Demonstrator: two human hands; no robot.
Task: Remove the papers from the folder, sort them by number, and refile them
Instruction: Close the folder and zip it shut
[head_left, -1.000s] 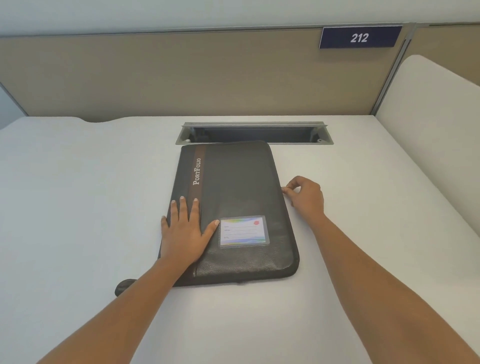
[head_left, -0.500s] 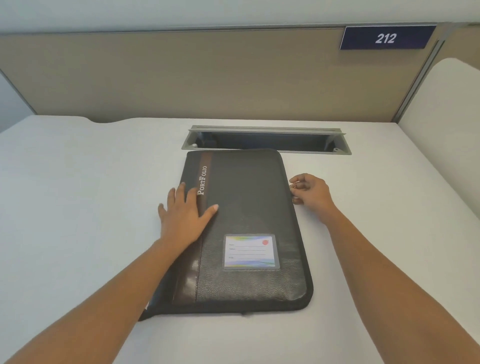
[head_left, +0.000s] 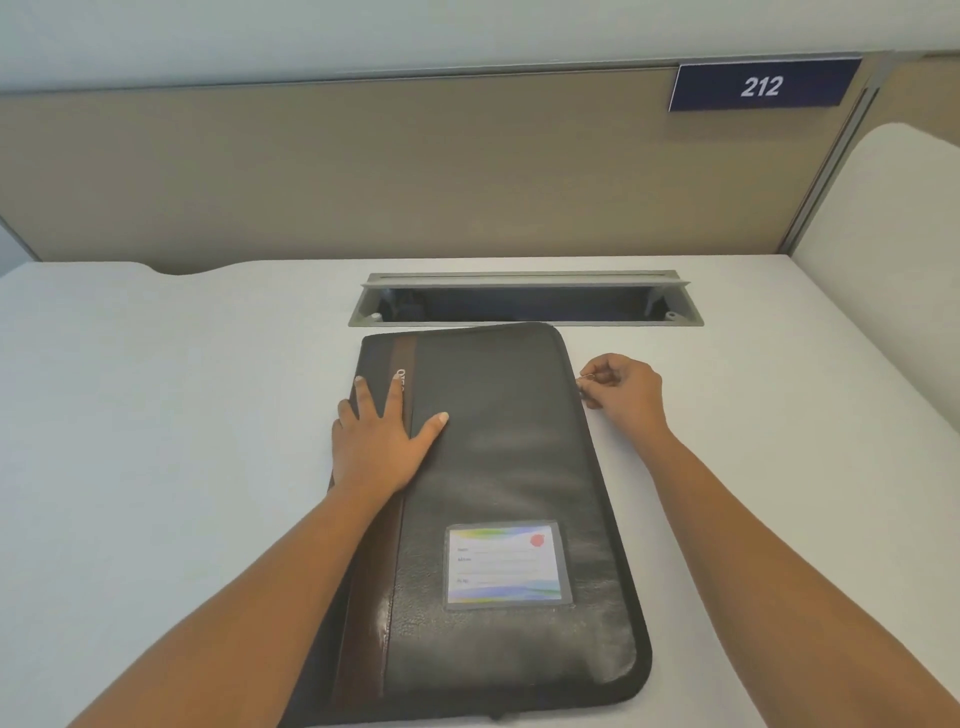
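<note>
Lying flat, fingers spread, the left hand (head_left: 382, 434) pressed the folder (head_left: 498, 509). At its right edge, the right hand (head_left: 626, 392) pinched the zipper pull (head_left: 586, 376); bare desk (head_left: 156, 415) lay around.

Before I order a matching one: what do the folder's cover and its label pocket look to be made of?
The folder cover looks like black leather or faux leather: fine grain and a soft sheen. I cannot tell which. A smoother brown stripe runs along the spine side. The label pocket seems clear glossy plastic over a printed card, its edge catching light.
</note>
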